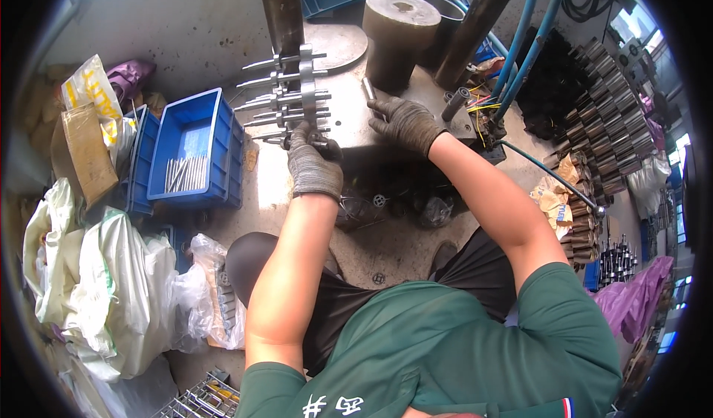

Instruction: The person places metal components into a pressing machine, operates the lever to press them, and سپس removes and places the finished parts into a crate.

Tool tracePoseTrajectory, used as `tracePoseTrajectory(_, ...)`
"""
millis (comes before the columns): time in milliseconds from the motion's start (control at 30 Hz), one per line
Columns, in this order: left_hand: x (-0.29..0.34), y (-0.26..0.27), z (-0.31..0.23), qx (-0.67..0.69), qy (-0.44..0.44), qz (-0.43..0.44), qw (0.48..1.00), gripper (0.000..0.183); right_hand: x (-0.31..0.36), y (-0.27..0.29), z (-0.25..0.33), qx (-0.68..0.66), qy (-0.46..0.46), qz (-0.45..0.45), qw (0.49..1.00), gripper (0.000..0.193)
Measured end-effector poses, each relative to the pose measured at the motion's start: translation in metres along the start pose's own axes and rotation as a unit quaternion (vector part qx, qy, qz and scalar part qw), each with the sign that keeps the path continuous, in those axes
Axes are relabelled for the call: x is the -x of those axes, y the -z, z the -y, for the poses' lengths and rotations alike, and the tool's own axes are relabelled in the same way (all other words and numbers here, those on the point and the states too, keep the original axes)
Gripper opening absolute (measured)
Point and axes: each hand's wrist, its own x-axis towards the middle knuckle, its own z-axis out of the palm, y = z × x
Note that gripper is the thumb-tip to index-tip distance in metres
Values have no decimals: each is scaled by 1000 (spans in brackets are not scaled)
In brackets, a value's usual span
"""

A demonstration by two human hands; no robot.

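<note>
A grey metal piece (307, 83) lies on the machine's table, with several stepped steel shafts (271, 100) crossing it side by side. My left hand (316, 169), in a grey knit glove, closes at the near end of this row, its fingers around the nearest shaft; the fingertips are partly hidden. My right hand (408, 124), gloved too, is closed on a short steel pin (368, 88) that sticks up past the fingers. That hand is just above the table, to the right of the row and apart from it.
Behind my right hand stands a thick steel cylinder (397, 43); a dark column (281, 9) rises behind the shafts. A blue bin (226, 158) at the left holds several thin rods (186, 174). White sacks (122, 284) lie nearer. Stacked metal cylinders (605, 113) and blue hoses (529, 54) are at the right.
</note>
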Motion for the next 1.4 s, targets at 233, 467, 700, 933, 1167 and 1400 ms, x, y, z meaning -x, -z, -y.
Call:
tracePoseTrajectory(233, 74, 21, -9, 50, 162, 221, 960, 21, 71, 66, -30, -105, 80, -385, 913, 27)
tracePoseTrajectory(467, 103, 31, 50, -245, 25, 154, 957, 24, 87, 69, -108, -12, 25, -381, 924, 28)
tracePoseTrajectory(700, 94, 55, 121, -376, 118, 241, 887, 25, 80, 52, -123, -53, 8, -352, 935, 21)
tracePoseTrajectory(933, 80, 67, 152, -420, 189, 244, 853, 30, 78, 60, -126, -189, -28, -364, 912, 16)
tracePoseTrajectory(1167, 72, 66, 164, -423, 239, 228, 844, 31, 66, 43, -196, -277, -146, -262, 913, 17)
tracePoseTrajectory(1400, 61, 76, 171, -428, 253, 208, 843, 26, 53, 30, -195, -181, -95, -158, 966, 29)
